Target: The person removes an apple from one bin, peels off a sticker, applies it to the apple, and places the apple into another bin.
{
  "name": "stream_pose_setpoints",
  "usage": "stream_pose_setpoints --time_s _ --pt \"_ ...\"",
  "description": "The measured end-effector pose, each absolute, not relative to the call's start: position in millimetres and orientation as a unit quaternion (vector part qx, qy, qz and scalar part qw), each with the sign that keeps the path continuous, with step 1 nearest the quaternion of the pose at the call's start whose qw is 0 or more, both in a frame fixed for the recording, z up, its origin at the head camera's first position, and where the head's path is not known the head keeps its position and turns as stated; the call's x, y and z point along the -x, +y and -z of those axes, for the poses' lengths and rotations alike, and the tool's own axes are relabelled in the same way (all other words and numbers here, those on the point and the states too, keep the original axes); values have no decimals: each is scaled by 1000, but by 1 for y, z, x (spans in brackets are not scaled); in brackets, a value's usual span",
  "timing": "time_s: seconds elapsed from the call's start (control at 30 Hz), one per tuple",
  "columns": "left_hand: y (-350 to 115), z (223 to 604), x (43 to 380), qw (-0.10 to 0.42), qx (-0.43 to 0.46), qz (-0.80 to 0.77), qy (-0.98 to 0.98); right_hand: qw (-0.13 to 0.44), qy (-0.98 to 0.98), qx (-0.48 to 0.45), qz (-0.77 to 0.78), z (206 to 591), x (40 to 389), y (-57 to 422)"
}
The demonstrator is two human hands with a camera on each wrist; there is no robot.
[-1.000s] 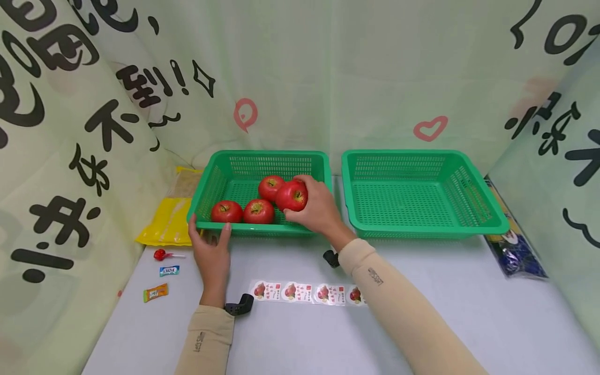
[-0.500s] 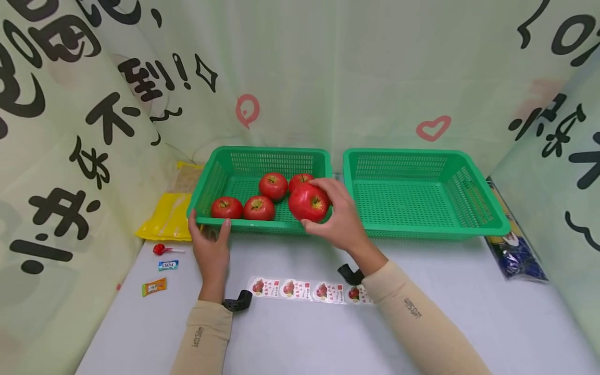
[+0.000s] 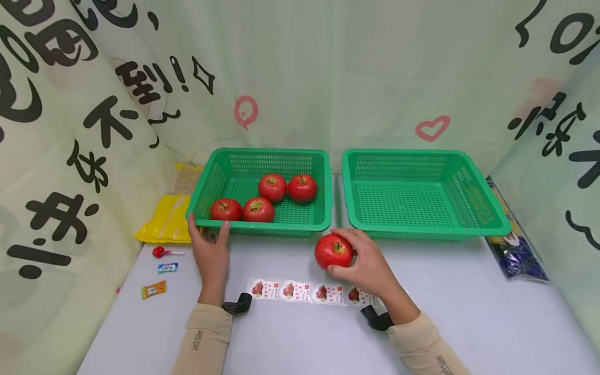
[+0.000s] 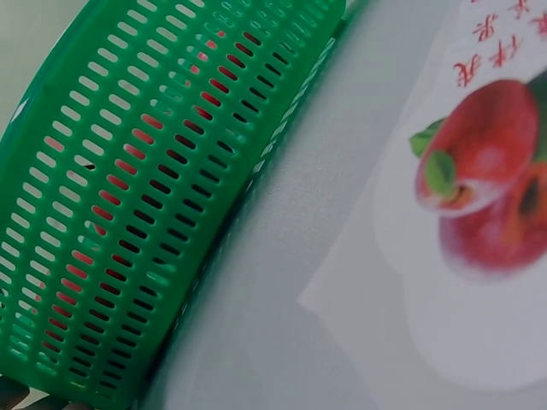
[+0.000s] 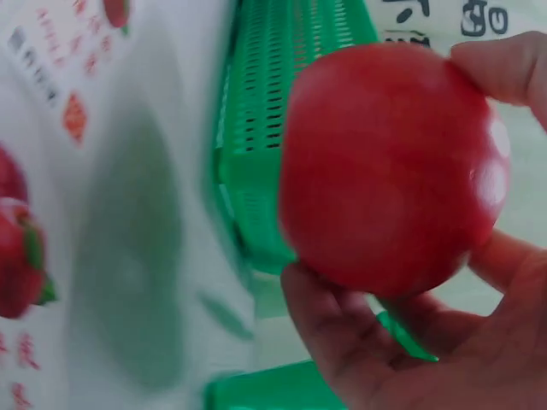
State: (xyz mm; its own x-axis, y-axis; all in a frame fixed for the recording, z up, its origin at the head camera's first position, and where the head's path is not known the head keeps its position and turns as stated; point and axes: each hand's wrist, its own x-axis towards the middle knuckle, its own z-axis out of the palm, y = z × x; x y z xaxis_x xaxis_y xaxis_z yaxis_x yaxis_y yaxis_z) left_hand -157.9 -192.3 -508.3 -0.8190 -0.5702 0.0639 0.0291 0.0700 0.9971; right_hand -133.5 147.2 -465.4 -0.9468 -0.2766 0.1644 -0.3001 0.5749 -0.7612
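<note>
My right hand (image 3: 367, 263) holds a red apple (image 3: 334, 251) above the table, in front of the gap between two green baskets. In the right wrist view the thumb and fingers curve round the apple (image 5: 393, 166). At the front left corner of the left green basket (image 3: 269, 227), my left hand (image 3: 211, 260) grips the rim, thumb on the front side and fingers toward the left side. Several red apples (image 3: 302, 188) sit inside that basket. In the left wrist view they show red through the slots of the basket wall (image 4: 162, 184), and only dark fingertips (image 4: 13, 393) appear at the lower corner.
The right green basket (image 3: 422, 232) has nothing in it. A strip of apple stickers (image 3: 295, 291) lies in front. A lollipop (image 3: 159, 252) and two wrapped candies (image 3: 153, 289) lie at left. A yellow bag (image 3: 166, 221) and dark blue packet (image 3: 517, 255) flank the baskets.
My right hand has lifted an apple out of the left basket and brought it right and toward me, over the table. The left hand stays at the basket corner.
</note>
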Motion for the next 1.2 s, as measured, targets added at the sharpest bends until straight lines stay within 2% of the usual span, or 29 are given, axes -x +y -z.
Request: stream_pose_setpoints --time_s 0.4,0.73,0.93,1.03,1.1,1.2 --pt "-195 513 152 229 -199 652 -695 26 -911 -147 -384 491 140 136" --pt "-199 514 150 237 -202 647 -696 -5 -913 -143 -383 496 143 128" --pt "-187 506 139 285 -227 683 -633 -40 -913 -134 -384 500 139 136" --pt "-189 498 129 306 -249 639 -660 -44 -919 -143 -364 495 138 137" --pt "-195 495 124 285 -240 591 -716 -29 -929 -157 -334 489 136 137" --pt "-208 496 121 195 -164 515 -819 37 -933 -190 -303 477 132 137"
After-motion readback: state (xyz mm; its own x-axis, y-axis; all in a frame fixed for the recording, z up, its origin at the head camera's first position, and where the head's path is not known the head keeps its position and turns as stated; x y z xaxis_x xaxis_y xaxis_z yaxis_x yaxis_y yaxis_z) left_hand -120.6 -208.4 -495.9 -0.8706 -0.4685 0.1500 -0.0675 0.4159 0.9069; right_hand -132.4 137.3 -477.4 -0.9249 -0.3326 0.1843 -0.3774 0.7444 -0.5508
